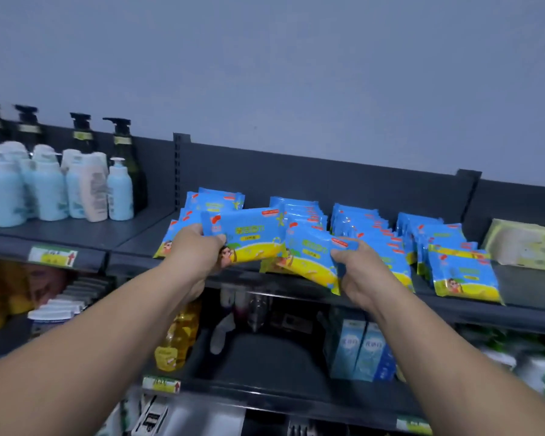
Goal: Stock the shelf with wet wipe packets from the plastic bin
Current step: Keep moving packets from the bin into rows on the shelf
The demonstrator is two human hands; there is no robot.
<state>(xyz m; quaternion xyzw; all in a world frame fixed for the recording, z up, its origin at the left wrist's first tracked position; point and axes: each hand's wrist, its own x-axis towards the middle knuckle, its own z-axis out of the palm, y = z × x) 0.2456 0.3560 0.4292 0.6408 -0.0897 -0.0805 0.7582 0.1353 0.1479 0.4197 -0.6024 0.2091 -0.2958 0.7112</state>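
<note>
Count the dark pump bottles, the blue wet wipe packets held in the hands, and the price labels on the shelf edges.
Dark pump bottles: 4
Blue wet wipe packets held: 2, one in the left hand, one in the right hand
Price labels: 3
Total: 9

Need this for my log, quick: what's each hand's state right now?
Left hand: grips one wet wipe packet.
Right hand: grips a second packet.

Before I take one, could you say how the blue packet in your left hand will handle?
Likely light and pliable: the left hand holds the packet by one end, and it bows slightly. Its glossy film could slip.
</note>
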